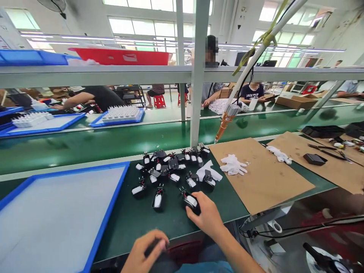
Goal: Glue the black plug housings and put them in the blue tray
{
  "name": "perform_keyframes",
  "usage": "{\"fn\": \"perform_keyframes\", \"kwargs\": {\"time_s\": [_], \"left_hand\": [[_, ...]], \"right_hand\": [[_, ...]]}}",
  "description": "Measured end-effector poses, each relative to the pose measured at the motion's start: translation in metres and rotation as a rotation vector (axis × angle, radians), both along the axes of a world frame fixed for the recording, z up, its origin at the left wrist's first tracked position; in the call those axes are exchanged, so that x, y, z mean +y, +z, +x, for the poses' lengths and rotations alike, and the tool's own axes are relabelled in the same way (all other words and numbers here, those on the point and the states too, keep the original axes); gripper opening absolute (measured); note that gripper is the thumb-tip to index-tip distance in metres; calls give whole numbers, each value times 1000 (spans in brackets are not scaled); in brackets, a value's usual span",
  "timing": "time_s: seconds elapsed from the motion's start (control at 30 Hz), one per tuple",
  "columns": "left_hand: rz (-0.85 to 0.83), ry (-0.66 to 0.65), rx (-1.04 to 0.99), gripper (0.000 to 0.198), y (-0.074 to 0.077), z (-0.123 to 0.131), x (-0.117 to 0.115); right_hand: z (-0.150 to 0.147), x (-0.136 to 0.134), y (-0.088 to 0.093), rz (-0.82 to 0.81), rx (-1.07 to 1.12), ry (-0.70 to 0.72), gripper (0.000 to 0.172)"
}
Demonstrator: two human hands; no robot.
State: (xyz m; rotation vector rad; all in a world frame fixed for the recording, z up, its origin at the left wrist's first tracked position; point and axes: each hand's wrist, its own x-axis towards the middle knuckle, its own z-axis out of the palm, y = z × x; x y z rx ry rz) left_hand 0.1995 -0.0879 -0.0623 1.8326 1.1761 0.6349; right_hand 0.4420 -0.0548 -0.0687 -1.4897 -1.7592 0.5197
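Note:
My right hand (pixel 207 214) rests on the green bench, its fingers curled round one small black part with a white face (pixel 190 200). A pile of several such black-and-white parts (pixel 174 167) lies just beyond it. My left hand (pixel 145 250) sits low at the bench's near edge, fingers closed on a dark object I cannot make out. A large tray with a blue rim (pixel 112 204) lies to the left.
Brown cardboard sheets (pixel 256 178) lie to the right with white gloves (pixel 233 165) on them. An orange-tipped dispenser nozzle (pixel 223 127) hangs from a hose above. Other people sit across the green conveyor (pixel 113 140). Cables and a chair are at the lower right.

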Motion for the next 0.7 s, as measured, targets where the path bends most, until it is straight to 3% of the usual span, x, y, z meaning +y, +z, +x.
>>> {"fn": "perform_keyframes", "kwargs": {"time_s": [0.1, 0.2, 0.33, 0.4, 0.47, 0.57, 0.7], "left_hand": [[201, 415, 49, 34, 1, 2, 26], [321, 610, 84, 48, -5, 7, 42], [260, 598, 73, 59, -20, 18, 52], [247, 596, 63, 58, -24, 23, 55], [248, 588, 42, 53, -25, 26, 58], [217, 567, 24, 49, -22, 22, 56], [168, 484, 11, 53, -15, 13, 41]], "right_hand": [[-17, 11, 0, 19, 47, 8, 28], [2, 18, 13, 46, 155, -15, 34], [81, 66, 52, 191, 368, -282, 38], [125, 109, 71, 261, 480, -400, 57], [155, 155, 84, 254, 577, -426, 75], [173, 208, 89, 214, 694, -409, 83], [177, 223, 86, 227, 787, -374, 73]]}}
